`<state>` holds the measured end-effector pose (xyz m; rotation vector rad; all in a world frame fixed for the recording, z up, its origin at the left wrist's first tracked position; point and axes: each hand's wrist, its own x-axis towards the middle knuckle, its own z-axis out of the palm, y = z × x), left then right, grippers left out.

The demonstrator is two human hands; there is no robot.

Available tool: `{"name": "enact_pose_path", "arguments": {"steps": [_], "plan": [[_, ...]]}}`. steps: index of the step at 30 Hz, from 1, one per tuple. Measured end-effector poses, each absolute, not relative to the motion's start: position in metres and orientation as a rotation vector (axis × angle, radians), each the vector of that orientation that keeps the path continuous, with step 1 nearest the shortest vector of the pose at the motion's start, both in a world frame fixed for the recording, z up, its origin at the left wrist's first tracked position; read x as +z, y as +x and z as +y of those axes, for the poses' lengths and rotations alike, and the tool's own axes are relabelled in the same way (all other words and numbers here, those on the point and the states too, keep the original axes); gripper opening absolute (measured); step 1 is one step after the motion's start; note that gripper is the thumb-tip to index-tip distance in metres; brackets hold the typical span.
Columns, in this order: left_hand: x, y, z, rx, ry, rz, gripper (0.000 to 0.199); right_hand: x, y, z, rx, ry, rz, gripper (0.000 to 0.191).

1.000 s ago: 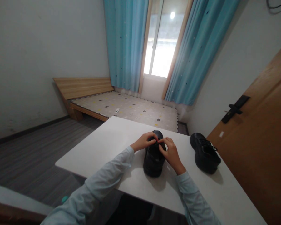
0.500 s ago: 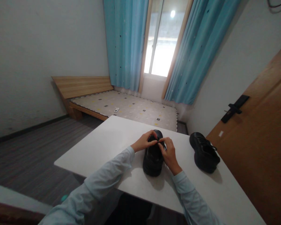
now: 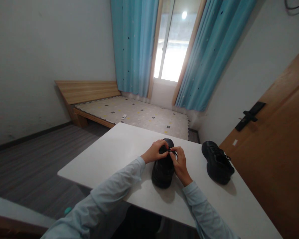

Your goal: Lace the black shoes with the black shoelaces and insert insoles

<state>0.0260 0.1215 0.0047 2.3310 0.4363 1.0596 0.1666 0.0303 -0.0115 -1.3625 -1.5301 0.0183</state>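
Black shoe (image 3: 162, 176), one of two, stands on its sole on the one white table (image 3: 102, 159), heel towards the person and toe towards the bed (image 3: 144, 113). Two hands are at it: the left hand (image 3: 156, 151) comes in over its left side, the right hand (image 3: 180, 162) over its right side, and their fingertips meet at the laces (image 3: 169, 150) above the throat. Each hand is nearly closed in a pinch, thumb against fingers, with the dark laces between; exactly which strand each one has is too small to tell. The second black shoe (image 3: 219, 166) stands apart, near the table's right edge, its mouth turned up and its laces fastened across the tongue. Both shoes are hollow, dark inside; what lies in the one being handled cannot be made out, as the hands and shadow cover much of its opening. Two pale blue sleeves (image 3: 117, 181) reach in from the bottom. Beyond the table are one bed with a patterned mattress, a single small white object (image 3: 124, 117) lying on it, and one wooden headboard (image 3: 89, 91). Two blue curtains (image 3: 134, 49) flank one window (image 3: 173, 49). One wooden door (image 3: 276, 142) with one black handle (image 3: 250, 115) is at the right, and one green item (image 3: 67, 210) rests low on the left.
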Motion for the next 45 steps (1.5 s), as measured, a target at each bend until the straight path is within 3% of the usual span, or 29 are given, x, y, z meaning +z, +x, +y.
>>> {"name": "enact_pose_path", "arguments": {"steps": [24,29,39,45], "plan": [[0.0,0.031,0.117,1.105,2.378,0.355,0.016,-0.003,0.164,0.033,0.847,-1.005,-1.058,0.012],[0.001,0.03,0.116,1.152,2.32,0.433,0.027,-0.007,0.174,0.035,0.854,-1.02,-1.055,0.011],[0.003,0.029,0.113,1.157,2.342,0.38,0.014,-0.007,0.18,0.036,0.506,-1.182,-1.368,0.012],[0.002,0.031,0.113,1.138,2.283,0.377,0.012,-0.002,0.174,0.033,0.591,-1.108,-1.29,0.009]]}}
